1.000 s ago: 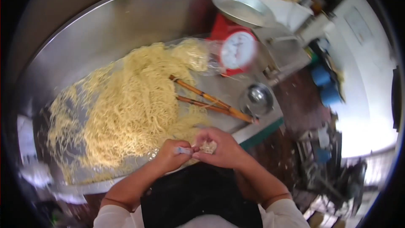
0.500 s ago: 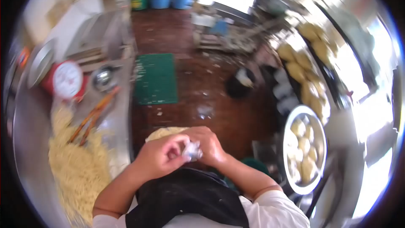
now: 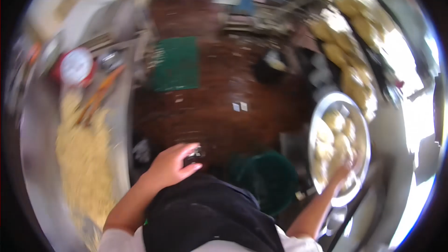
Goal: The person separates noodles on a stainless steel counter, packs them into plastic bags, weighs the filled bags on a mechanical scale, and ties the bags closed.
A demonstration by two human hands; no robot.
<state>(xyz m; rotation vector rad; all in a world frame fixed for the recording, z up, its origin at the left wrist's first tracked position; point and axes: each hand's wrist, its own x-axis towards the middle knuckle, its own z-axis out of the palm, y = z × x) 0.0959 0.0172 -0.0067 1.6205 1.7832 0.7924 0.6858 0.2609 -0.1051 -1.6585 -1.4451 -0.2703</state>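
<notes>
My left hand (image 3: 173, 164) hovers in front of the dark apron (image 3: 200, 210), thumb and fingers apart in a curve, with nothing visible between them. Out to the right, my right hand (image 3: 343, 171) reaches into the near part of a large oval-looking metal bowl (image 3: 314, 137). Its fingers are blurred among the contents, so whether they grip anything is unclear. Several rounded, pale yellow bundles (image 3: 343, 145), some with a shiny white look, fill the bowl.
On the metal counter at left lie a heap of pale noodles (image 3: 86, 158), orange-brown tongs (image 3: 100, 92) and a red scale (image 3: 76, 66). A green bin (image 3: 268, 182) stands beside the apron. Yellow filled bags (image 3: 347, 63) line the right. A green mat (image 3: 176, 64) covers some floor.
My hands were together before the apron around a crumpled whitish thing, a pale round mass behind them. They have parted; my right hand moved right into the bowl. The view has shifted.
</notes>
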